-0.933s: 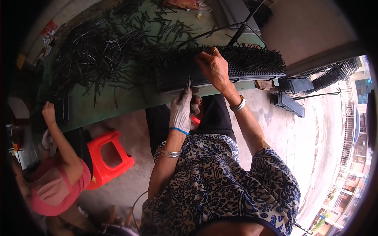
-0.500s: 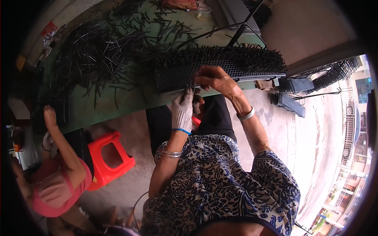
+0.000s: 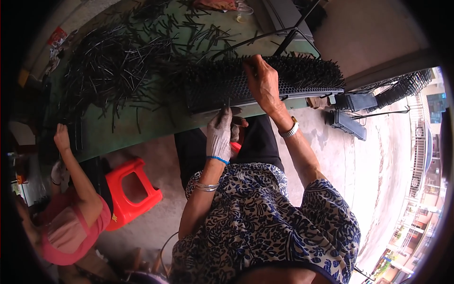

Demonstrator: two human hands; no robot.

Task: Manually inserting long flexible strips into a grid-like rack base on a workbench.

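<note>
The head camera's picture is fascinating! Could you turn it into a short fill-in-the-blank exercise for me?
1. The person's left hand is covered by a whitish ____.
2. The person's bare right hand is at the black panel, which is pierced with many small ____.
3. The loose black strips lie piled on a table whose top is coloured ____.
4. The stool beside the person is coloured bright ____.

Missing words: glove; holes; green; red.

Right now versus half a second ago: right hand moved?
Yes: the right hand has moved up the picture, from the near edge of the perforated black panel towards its standing black rods.
</note>
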